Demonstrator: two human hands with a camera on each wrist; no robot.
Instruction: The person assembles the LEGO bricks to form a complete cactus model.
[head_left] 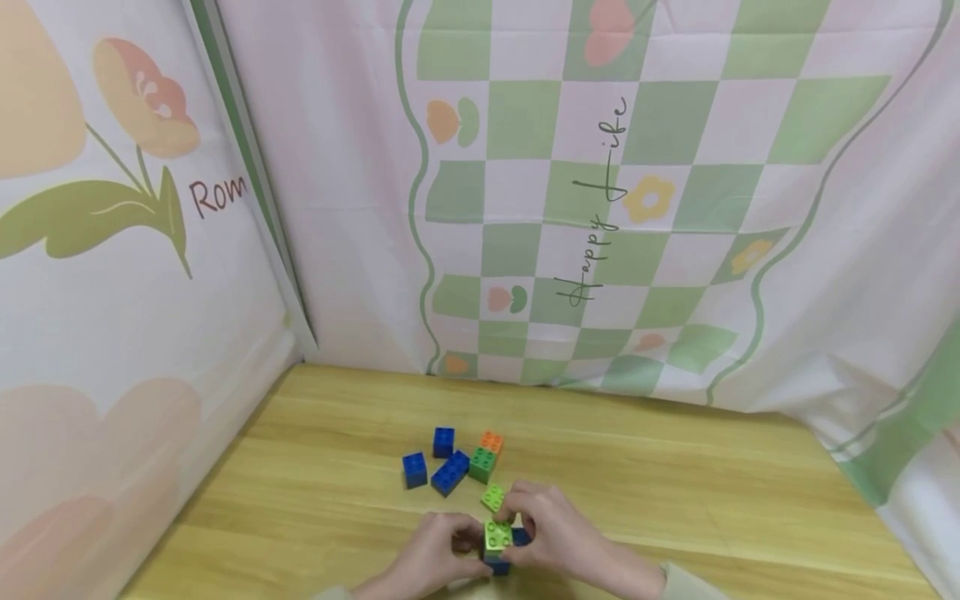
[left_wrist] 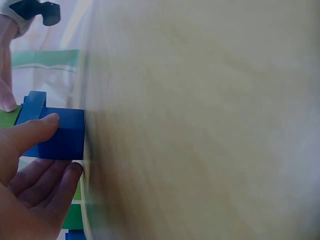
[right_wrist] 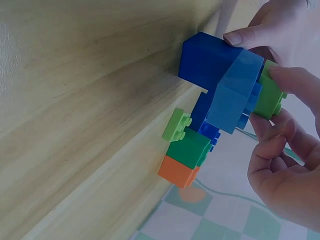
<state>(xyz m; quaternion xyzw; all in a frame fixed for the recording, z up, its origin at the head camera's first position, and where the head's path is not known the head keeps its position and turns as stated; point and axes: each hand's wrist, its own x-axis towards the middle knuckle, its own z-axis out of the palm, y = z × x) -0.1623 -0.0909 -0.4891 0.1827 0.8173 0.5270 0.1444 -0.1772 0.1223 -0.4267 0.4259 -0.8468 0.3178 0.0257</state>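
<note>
Left hand (head_left: 437,550) grips the dark blue block (right_wrist: 205,59); right hand (head_left: 561,529) pinches the lime brick (head_left: 498,533) above it, between both hands. Studs (right_wrist: 243,121) show beneath: advise steadying below, aligning squarely, pressing evenly.

Room to pass lies over the table (head_left: 720,492) at right, but loose bricks (head_left: 451,473) stand ahead of the left hand (head_left: 431,554).

Left hand (head_left: 438,546) is at nine o'clock of the brick stack (head_left: 498,533), right hand (head_left: 553,527) at three. Single brick (head_left: 492,497) lies at twelve, brick cluster (head_left: 450,473) at eleven.
</note>
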